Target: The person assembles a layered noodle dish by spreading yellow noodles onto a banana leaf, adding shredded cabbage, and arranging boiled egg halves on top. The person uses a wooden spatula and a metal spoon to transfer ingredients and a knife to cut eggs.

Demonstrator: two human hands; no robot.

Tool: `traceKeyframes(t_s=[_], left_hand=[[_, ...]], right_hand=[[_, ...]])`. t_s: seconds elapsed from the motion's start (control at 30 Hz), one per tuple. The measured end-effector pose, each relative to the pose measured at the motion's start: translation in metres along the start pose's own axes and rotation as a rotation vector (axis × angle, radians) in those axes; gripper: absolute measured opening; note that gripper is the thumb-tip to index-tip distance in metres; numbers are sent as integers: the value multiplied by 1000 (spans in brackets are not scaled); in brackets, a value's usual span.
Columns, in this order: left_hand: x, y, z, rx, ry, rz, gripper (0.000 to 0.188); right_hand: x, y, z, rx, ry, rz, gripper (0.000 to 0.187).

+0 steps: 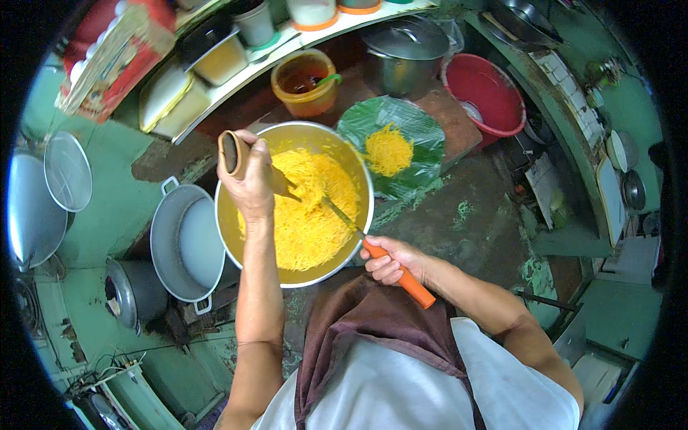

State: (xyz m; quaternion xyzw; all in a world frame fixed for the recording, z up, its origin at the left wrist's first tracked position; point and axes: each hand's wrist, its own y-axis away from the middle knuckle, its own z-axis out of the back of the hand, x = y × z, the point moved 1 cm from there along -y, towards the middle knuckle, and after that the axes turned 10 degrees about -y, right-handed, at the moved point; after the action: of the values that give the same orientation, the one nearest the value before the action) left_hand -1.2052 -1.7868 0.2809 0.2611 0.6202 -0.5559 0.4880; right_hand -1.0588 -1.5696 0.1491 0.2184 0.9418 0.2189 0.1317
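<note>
A wide metal bowl (370,193) is filled with yellow strands (304,236) that look like noodles or shreds. Over its left rim, my left hand (251,179) is closed around a light brown tube (231,154) that looks like bamboo, its hollow end facing up; its far end reaches down toward the strands. My right hand (390,259), at the bowl's lower right, grips the orange handle (416,288) of a utensil. The utensil's narrow metal part (340,213) runs into the strands beside the tube, and its tip is buried.
Beyond the bowl, a green leaf (423,147) bears a small yellow mound (388,150). A brown-orange bucket (304,104), a lidded pot (405,57) and a red basin (487,93) stand farther back. Left lies a large grey pot (193,244). Containers line the shelf (247,72).
</note>
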Motion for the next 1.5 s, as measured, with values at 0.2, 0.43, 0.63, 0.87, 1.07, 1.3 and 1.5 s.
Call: traceKeyframes(t_s=[0.2,0.43,0.63,0.87,1.07,1.3,1.5], left_hand=[[-53,-36,-63,137,117,-116,9],[-87,-71,-123,121,284,-206,14],[-69,-60,-82,-54,444,-225,12],[-23,6,12,-181,387,-70,14],[29,59,68,-290,96,54,10],[58,66,104,-318,325,37,15],[66,57,121,-233,402,24,16]], right_hand=[[31,54,-10,141,-83,1,34],[96,131,-6,69,-37,147,35],[149,120,81,-505,543,478,34],[137,82,88,-1120,1708,844,43],[93,60,-13,-889,1968,701,38],[32,39,-15,-1106,2093,685,32],[-31,35,-1,-1080,1949,624,32]])
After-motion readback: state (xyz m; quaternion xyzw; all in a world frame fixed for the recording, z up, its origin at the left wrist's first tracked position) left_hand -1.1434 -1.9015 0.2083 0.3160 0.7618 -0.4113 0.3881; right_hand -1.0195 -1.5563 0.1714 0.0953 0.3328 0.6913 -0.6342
